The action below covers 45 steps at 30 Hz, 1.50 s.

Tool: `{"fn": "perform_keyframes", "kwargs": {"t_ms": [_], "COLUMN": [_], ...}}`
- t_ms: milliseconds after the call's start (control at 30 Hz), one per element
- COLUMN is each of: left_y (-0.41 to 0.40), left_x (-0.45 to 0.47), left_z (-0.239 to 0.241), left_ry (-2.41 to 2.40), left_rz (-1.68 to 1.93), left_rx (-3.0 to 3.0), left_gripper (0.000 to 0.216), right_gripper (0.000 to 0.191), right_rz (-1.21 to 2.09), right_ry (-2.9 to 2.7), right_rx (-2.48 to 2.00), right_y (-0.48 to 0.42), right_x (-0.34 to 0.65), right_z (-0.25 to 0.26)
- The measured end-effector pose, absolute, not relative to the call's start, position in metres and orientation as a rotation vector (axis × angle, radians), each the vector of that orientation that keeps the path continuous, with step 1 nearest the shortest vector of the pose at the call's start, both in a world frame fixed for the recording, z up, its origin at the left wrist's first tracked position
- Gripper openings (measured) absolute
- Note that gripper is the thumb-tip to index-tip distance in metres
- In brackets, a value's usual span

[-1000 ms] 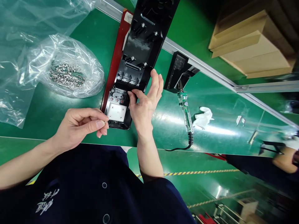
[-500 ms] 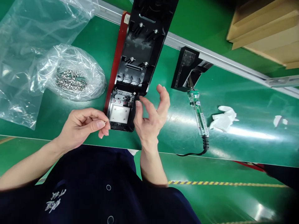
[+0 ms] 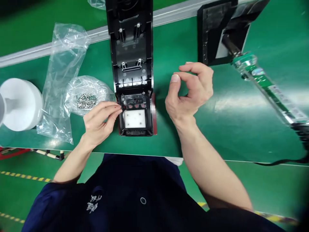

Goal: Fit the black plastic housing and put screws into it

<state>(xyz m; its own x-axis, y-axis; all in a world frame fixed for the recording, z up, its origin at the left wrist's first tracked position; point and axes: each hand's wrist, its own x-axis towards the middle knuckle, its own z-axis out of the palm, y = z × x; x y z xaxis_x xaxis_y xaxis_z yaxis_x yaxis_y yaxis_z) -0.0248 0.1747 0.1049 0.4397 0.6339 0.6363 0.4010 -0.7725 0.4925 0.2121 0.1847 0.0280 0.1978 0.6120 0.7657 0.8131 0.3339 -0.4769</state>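
A long black plastic housing lies open on the green bench, with metal-tipped posts inside and a white plate with small inserts at its near end. My left hand is at the housing's left wall, thumb and fingers pinched together; anything between them is too small to make out. To the right of the housing, my right hand hovers over the bench. Its thumb and index fingertip meet, the other fingers are curled loosely, and what the pinch holds, if anything, is hidden. A clear plastic bag of small metal nuts sits beside my left hand.
A soldering iron rests with its tip in a black stand at right, its cord trailing along the near edge. At left are a white round container and the bag's loose upper part. A red strip shows under the housing.
My right hand has left the housing and moved right, towards the soldering iron. My left hand has shifted slightly up along the housing's left wall. The view has turned and shifted.
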Motion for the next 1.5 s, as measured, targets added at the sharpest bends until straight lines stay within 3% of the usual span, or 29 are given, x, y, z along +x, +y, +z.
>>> {"fn": "perform_keyframes", "kwargs": {"t_ms": [167, 367, 467, 633, 867, 1133, 1300, 1500], "left_y": [0.189, 0.198, 0.199, 0.198, 0.194, 0.17, 0.164, 0.164], "left_x": [-0.014, -0.001, 0.002, 0.007, 0.008, 0.003, 0.009, 0.009], "left_z": [0.1, 0.095, 0.095, 0.098, 0.101, 0.1, 0.096, 0.095], "left_ry": [0.904, 1.148, 1.251, 1.342, 1.396, 1.312, 1.522, 1.577], "left_rz": [1.141, 0.925, 0.731, 0.592, 0.561, 0.741, 0.527, 0.439], "left_rx": [2.726, 2.945, 2.872, 2.729, 2.613, 2.879, 2.843, 2.878], "left_gripper": [0.016, 0.003, 0.011, 0.019, 0.012, 0.015, 0.029, 0.03], "right_gripper": [0.027, 0.021, 0.017, 0.019, 0.025, 0.027, 0.029, 0.027], "right_rz": [-0.015, 0.24, 0.29, 0.298, 0.253, 0.267, 0.204, 0.223], "right_ry": [-1.443, -1.323, -1.285, -1.299, -1.346, -1.304, -1.371, -1.376], "right_rx": [-1.478, -1.497, -1.513, -1.576, -1.576, -1.579, -1.545, -1.569], "right_y": [0.185, 0.186, 0.187, 0.187, 0.187, 0.187, 0.187, 0.188], "right_x": [0.214, 0.212, 0.211, 0.211, 0.212, 0.212, 0.212, 0.212], "right_z": [0.017, 0.025, 0.027, 0.029, 0.029, 0.03, 0.027, 0.026]}}
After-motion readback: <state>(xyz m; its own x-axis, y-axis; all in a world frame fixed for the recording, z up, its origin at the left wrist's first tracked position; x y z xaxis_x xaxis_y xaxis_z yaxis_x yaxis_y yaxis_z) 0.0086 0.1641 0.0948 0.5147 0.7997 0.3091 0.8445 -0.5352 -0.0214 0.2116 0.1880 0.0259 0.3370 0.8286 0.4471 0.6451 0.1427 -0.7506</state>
